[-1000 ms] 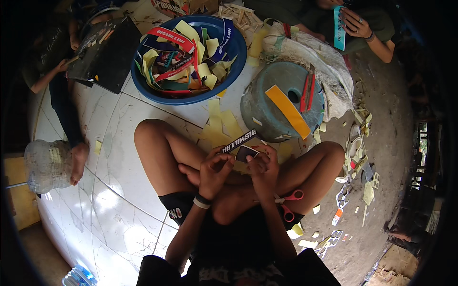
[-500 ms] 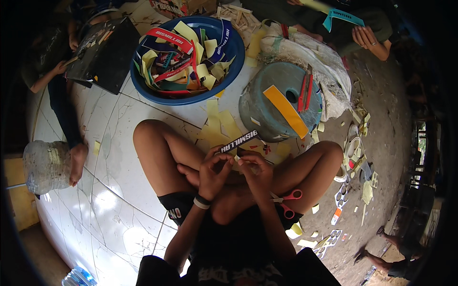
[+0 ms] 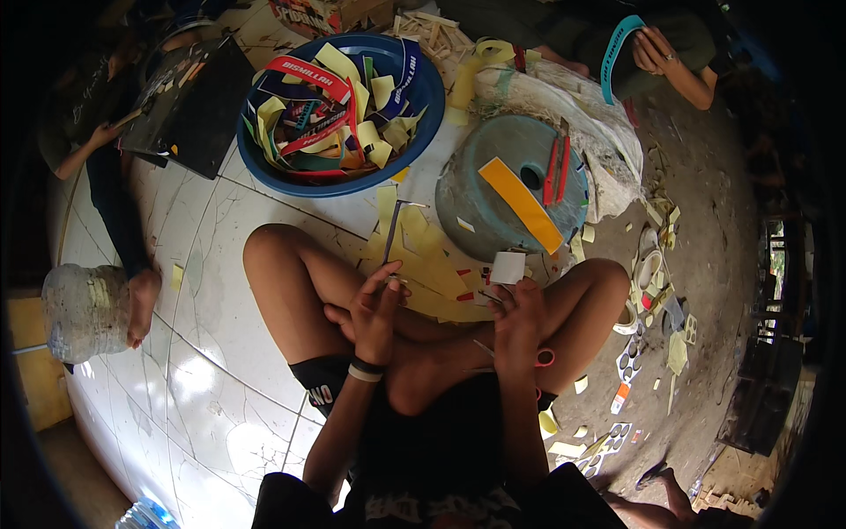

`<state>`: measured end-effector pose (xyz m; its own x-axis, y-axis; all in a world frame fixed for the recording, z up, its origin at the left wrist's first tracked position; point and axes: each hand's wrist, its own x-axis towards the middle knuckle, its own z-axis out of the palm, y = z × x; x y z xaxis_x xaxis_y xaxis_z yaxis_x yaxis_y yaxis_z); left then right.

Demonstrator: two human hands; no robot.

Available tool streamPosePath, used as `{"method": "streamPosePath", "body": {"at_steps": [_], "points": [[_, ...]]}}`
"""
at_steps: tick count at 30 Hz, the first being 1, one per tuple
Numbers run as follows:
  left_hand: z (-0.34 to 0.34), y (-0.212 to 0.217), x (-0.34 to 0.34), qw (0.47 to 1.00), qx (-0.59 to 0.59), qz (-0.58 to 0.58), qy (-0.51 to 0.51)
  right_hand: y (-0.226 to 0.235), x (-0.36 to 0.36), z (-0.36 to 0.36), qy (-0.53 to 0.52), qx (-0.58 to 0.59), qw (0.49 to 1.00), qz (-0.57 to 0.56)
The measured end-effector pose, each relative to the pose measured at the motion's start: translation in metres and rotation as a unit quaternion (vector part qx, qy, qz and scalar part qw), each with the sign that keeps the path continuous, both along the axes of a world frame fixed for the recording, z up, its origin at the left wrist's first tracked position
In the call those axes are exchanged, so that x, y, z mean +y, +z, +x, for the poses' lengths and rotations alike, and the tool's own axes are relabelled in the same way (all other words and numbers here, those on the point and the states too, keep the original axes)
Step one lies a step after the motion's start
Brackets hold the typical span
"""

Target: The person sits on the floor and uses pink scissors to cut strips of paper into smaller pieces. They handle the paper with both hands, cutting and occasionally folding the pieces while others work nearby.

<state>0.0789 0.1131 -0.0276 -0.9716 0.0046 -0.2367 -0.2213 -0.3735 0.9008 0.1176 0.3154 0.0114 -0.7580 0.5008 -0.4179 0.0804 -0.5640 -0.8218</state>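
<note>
My left hand (image 3: 375, 313) is closed in a pinch, holding a thin dark sticker strip (image 3: 394, 231) that stands up from the fingers, seen nearly edge-on with its top bent over. My right hand (image 3: 518, 322), held apart to the right, pinches a small whitish square piece of paper (image 3: 508, 267). Below that paper some thin dark thing shows at the fingers, too small to name. Scissors with pinkish-red handles (image 3: 545, 357) lie by my right thigh, partly hidden behind the right wrist. Yellow paper scraps (image 3: 427, 269) cover the floor beyond my hands.
A blue basin (image 3: 256, 167) holds strips and scraps. An upturned grey-green bucket (image 3: 467, 198) bears an orange strip (image 3: 520, 204) and red cutters (image 3: 557, 167). Behind it lies a white sack (image 3: 608, 141). At the far right, another person's hand (image 3: 659, 51) holds a turquoise strip (image 3: 614, 57).
My hands have moved apart, the right one going rightward with the whitish piece. The dark strip has turned upright in my left hand. The other person's turquoise strip now hangs down.
</note>
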Motion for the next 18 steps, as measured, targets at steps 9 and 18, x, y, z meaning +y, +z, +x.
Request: {"method": "streamPosePath", "body": {"at_steps": [9, 18], "points": [[0.0, 0.001, 0.0, 0.997, -0.017, 0.066, 0.029, -0.007, -0.022, 0.007, 0.158, 0.014, 0.982, -0.1], [0.001, 0.002, 0.003, 0.998, -0.049, -0.026, -0.015, -0.004, -0.022, 0.007, 0.197, 0.061, 0.967, -0.148]]}}
